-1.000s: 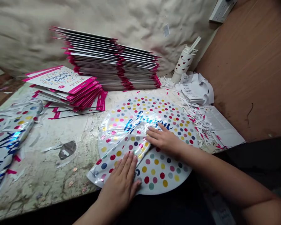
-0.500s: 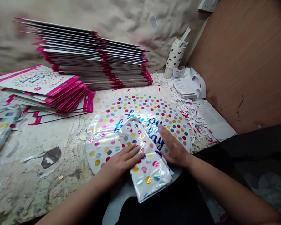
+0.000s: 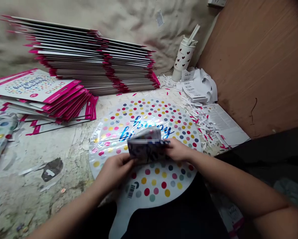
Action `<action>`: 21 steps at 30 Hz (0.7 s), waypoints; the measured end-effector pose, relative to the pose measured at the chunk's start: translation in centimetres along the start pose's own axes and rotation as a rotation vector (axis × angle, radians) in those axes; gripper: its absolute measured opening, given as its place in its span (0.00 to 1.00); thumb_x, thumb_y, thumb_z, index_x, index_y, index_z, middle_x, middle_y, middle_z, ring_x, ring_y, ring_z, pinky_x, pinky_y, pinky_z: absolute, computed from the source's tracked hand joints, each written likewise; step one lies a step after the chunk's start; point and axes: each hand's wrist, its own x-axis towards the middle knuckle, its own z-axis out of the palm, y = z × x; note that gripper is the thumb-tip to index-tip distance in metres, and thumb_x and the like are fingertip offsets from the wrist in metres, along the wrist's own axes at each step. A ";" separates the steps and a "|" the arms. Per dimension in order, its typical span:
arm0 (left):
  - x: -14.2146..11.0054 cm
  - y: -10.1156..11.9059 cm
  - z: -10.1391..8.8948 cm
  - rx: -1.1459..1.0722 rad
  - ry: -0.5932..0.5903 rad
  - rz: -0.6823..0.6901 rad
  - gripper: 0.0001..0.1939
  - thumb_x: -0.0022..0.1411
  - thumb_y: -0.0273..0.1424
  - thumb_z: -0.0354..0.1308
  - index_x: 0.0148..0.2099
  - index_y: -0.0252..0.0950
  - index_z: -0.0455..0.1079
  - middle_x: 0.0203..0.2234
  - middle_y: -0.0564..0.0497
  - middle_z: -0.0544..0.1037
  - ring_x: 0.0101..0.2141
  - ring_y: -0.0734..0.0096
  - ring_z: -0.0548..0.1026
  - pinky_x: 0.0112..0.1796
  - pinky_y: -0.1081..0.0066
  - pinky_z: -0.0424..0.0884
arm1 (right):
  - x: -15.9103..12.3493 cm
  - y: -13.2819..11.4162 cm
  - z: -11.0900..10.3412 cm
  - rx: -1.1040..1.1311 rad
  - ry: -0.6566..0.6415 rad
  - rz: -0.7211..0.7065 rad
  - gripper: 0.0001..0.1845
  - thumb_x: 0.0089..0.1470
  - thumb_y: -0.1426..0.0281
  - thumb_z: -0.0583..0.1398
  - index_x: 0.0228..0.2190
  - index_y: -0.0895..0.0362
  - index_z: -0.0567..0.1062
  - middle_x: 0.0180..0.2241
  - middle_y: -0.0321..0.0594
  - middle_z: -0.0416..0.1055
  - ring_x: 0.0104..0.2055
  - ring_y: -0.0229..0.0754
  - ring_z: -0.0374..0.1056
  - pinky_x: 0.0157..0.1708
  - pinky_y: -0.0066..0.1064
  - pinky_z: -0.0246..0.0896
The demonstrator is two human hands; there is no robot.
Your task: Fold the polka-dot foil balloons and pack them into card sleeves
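Observation:
A folded foil balloon (image 3: pixel 146 151) is held up between both hands, blurred by motion, its dark lettered side towards me. My left hand (image 3: pixel 119 169) pinches its lower left end with fingers closed. At its right end my right hand (image 3: pixel 177 149) grips it, fingers wrapped round. Below them a flat round foil balloon (image 3: pixel 159 186) lies spread out, white with coloured dots and blue lettering. Its tail hangs over the near table edge, and a small barcode shows near the tail. The folded piece hides part of the lettering.
Pink-edged printed packets (image 3: pixel 39 89) lie piled at the left, before a tall stack of similar packets (image 3: pixel 94 63). A heart-patterned tumbler (image 3: pixel 184 58), barcode labels (image 3: pixel 193 91) and paper scraps (image 3: pixel 206 127) are at the right. Another dotted foil piece (image 3: pixel 1 136) lies far left.
The folded balloon was lying flat under my left hand; now it is lifted and folded shorter, with both hands gripping it. My right hand has closed on its right end.

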 end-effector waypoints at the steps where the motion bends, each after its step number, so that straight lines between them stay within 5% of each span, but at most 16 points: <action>1: 0.7 0.7 -0.5 -0.077 -0.035 -0.143 0.14 0.57 0.42 0.51 0.31 0.37 0.71 0.20 0.53 0.75 0.22 0.69 0.73 0.20 0.75 0.66 | 0.8 -0.3 -0.2 0.006 0.044 0.123 0.12 0.56 0.65 0.53 0.33 0.57 0.74 0.25 0.36 0.74 0.26 0.39 0.70 0.26 0.27 0.65; 4: 2.9 2.1 -1.2 -0.228 -0.097 -0.368 0.14 0.55 0.40 0.53 0.24 0.36 0.64 0.16 0.53 0.72 0.19 0.71 0.71 0.16 0.78 0.60 | 2.2 -1.5 -0.6 -0.071 0.184 0.336 0.17 0.59 0.61 0.49 0.38 0.59 0.71 0.24 0.40 0.73 0.24 0.42 0.69 0.25 0.33 0.65; 8: 4.6 2.9 -1.3 -0.288 -0.138 -0.430 0.12 0.53 0.33 0.55 0.21 0.34 0.63 0.13 0.52 0.70 0.18 0.69 0.72 0.18 0.76 0.63 | 2.0 -3.0 0.9 -0.367 0.401 0.066 0.23 0.61 0.64 0.45 0.56 0.57 0.59 0.52 0.49 0.64 0.52 0.49 0.61 0.50 0.44 0.57; 10: 4.3 3.3 -1.6 -0.326 -0.147 -0.446 0.11 0.52 0.32 0.56 0.21 0.34 0.63 0.13 0.52 0.70 0.17 0.69 0.72 0.18 0.75 0.64 | 1.9 -3.2 2.1 -0.531 0.295 -0.106 0.26 0.61 0.59 0.45 0.58 0.51 0.56 0.61 0.44 0.50 0.63 0.51 0.45 0.58 0.50 0.40; 13: 2.2 3.4 -2.5 -0.439 -0.097 -0.451 0.07 0.53 0.33 0.56 0.32 0.34 0.67 0.24 0.49 0.76 0.25 0.69 0.76 0.24 0.74 0.69 | 2.2 -2.6 3.4 -0.580 0.089 -0.120 0.32 0.57 0.49 0.43 0.60 0.45 0.51 0.65 0.39 0.36 0.66 0.54 0.28 0.60 0.54 0.25; 17: -0.7 2.6 -3.1 -0.775 -0.066 -0.618 0.20 0.49 0.33 0.63 0.45 0.36 0.65 0.40 0.43 0.77 0.38 0.62 0.77 0.33 0.69 0.74 | 2.7 -1.8 3.9 -0.536 0.081 -0.110 0.34 0.57 0.46 0.41 0.61 0.43 0.47 0.65 0.38 0.32 0.66 0.52 0.23 0.60 0.52 0.21; 21: 0.3 2.1 -1.9 -0.693 -0.155 -0.648 0.17 0.45 0.39 0.65 0.34 0.36 0.66 0.24 0.51 0.76 0.25 0.68 0.76 0.21 0.75 0.70 | 2.7 -2.6 4.2 -0.497 0.106 -0.146 0.34 0.56 0.46 0.41 0.61 0.45 0.48 0.65 0.40 0.34 0.66 0.53 0.25 0.60 0.52 0.21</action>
